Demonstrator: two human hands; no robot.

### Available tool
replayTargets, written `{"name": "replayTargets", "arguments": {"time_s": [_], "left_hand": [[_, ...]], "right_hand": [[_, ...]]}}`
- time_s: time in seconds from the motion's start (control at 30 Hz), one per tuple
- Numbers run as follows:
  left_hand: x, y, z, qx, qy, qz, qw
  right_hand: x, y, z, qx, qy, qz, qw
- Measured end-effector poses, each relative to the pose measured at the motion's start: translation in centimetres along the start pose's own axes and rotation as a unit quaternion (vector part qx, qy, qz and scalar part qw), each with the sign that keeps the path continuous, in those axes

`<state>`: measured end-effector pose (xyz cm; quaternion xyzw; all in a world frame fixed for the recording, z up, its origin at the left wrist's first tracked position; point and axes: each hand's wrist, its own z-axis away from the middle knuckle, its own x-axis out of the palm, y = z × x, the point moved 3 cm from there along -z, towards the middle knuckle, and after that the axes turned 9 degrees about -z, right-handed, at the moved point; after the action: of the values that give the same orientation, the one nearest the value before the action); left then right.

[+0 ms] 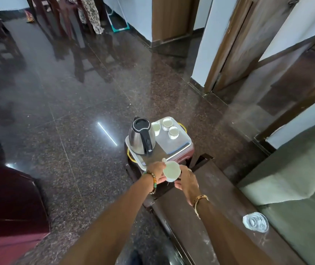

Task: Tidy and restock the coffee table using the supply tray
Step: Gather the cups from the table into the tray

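Both my hands hold one white cup [171, 170] just above the far end of the dark wooden coffee table [216, 203]. My left hand [157, 172] grips its left side near the handle. My right hand [186, 180] cups its right side and underside. Beyond them a steel supply tray [175, 145] rests on a small red stool. On the tray stand a steel kettle with a black lid [142, 137] and three small white cups [167, 128].
A clear glass dish [255, 221] lies on the table's near right part. A grey-green sofa [296, 197] runs along the right. A dark red chair [9, 207] stands at the left. Polished granite floor [76, 111] spreads ahead, with chairs at the far left.
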<state>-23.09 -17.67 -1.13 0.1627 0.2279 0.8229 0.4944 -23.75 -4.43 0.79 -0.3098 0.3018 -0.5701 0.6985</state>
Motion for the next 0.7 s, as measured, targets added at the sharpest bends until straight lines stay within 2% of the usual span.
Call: {"name": "replayTargets", "arguments": {"time_s": [0.17,0.43,0.7], "left_hand": [[-1.0,2.3,-3.0,-0.003,-0.014,0.030,0.999],[0.2,4.7,-9.1,0.021,-0.022,-0.049,0.998],[3.3,8.6,-14.4,-0.008,0.049,-0.009,0.999]], "right_hand": [[1.8,-1.3,-3.2,0.004,0.005,-0.018,1.000],[2.6,-1.5,-10.8,0.033,-0.021,-0.050,0.998],[2.6,-3.7,-18.5,0.051,-0.019,-0.056,0.997]]}}
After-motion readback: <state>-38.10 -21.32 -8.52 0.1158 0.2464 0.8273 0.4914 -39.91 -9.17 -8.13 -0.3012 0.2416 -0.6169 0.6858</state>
